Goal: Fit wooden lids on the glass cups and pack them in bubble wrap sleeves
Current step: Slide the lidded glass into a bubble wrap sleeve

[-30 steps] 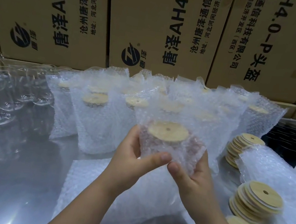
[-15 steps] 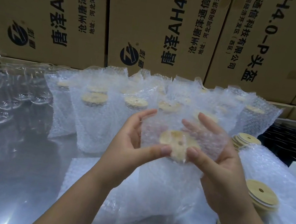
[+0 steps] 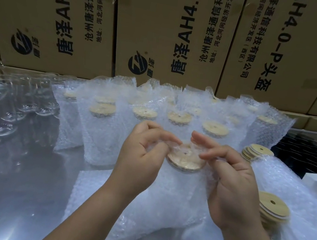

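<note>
While the left hand [image 3: 141, 158] and right hand [image 3: 231, 188] each pinched the clear bubble wrap sleeve [image 3: 180, 187] over the round wooden lid [image 3: 185, 162] at frame centre, a slipping pinch could, I judged, have let the glass cup hidden inside drop onto the shiny counter [image 3: 9, 190].

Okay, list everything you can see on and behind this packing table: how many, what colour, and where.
Cardboard boxes: at least four, brown, black print, stacked behind.
Wrapped cups: many, clear wrap over tan lids, rows at back.
Bare glass cups: several, clear, left.
Loose wooden lids: two stacks, tan, right.
Spare bubble wrap: heaps, whitish, front and right.
White container: one, right edge.
Table: one, shiny grey.
Lidded cup: one, tan lid, centre, inside a sleeve.
Left hand: one, fingers pinch the sleeve at the lid.
Right hand: one, fingers hold the sleeve's right side.
</note>
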